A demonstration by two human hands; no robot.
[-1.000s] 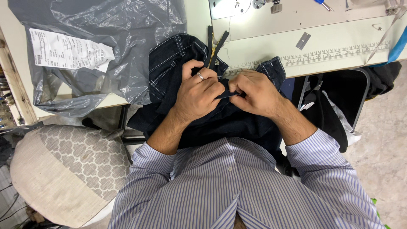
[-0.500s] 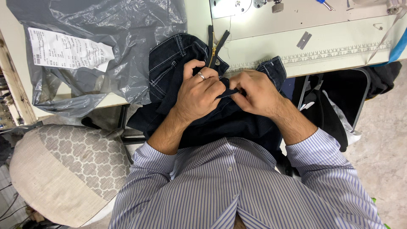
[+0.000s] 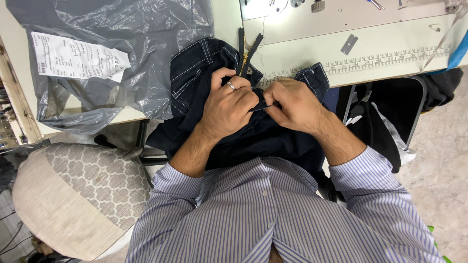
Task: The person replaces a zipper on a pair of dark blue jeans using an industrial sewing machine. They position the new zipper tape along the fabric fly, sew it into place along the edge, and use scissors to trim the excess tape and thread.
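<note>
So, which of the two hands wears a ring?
The left hand: a silver ring sits on one finger. The right hand, beside it on the dark blue denim garment, is bare.

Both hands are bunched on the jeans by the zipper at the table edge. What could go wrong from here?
1. The left hand and right hand cover the pinched spot, so the work on the jeans is hidden; a slip could go unseen.
2. The loose razor blade lies bare on the table near the right hand: a possible cut.
3. Much of the jeans hangs off the edge; its weight may drag the zipper away.
</note>
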